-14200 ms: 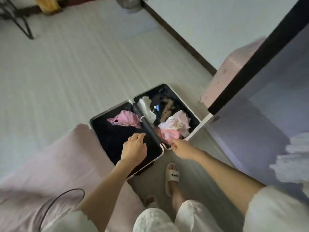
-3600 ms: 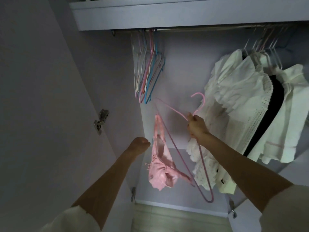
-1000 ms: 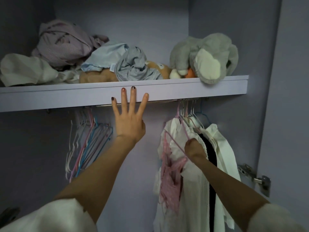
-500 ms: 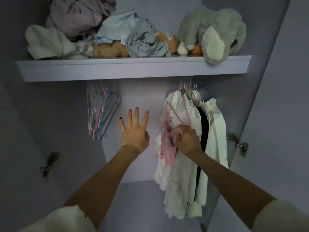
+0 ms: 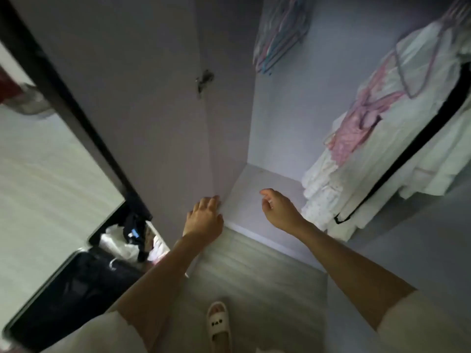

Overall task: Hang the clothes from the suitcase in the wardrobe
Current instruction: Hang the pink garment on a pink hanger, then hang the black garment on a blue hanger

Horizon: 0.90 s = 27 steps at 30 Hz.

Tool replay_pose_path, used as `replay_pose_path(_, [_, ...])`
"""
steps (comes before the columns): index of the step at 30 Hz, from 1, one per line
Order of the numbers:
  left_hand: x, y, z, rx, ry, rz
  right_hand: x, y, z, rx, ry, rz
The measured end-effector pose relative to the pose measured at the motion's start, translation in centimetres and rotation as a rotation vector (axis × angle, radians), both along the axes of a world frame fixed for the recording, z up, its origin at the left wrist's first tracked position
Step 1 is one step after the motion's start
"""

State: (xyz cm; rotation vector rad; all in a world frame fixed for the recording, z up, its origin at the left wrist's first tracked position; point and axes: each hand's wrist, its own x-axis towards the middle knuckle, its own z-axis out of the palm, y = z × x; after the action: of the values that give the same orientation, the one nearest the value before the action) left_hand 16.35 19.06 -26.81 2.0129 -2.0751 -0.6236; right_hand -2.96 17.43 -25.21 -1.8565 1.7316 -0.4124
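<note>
Inside wardrobe point(image 5: 270, 138), frilly, perhaps lacy pink garment point(image 5: 354, 131)

Suitcase point(image 5: 76, 284) partly hidden behind the wardrobe door point(image 5: 142, 98); hanging clothes point(image 5: 397, 138) cut off at right edge

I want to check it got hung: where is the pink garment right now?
In the head view, upper right: the pink garment hangs on a hanger in the wardrobe, against the white clothes.

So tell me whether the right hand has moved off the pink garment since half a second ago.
Yes. The right hand has let go and dropped below the pink garment, now empty near the wardrobe floor.
</note>
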Motion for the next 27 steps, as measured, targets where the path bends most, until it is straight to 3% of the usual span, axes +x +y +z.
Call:
replay_pose_path(10, [16.7,18.1,-8.1,0.278,0.158,0.529,17.1,8.9,-7.5,0.334,0.069,0.507])
replay_pose_path(20, [34.6,20.8,-12.7,0.323,0.275,0.775,38.5,7.1,-12.7,0.429,0.193,0.698])
replay_pose_path(27, [42.2,19.8,-17.8,0.446,0.36,0.865,46.7,5.7,-19.3,0.517,0.26,0.724])
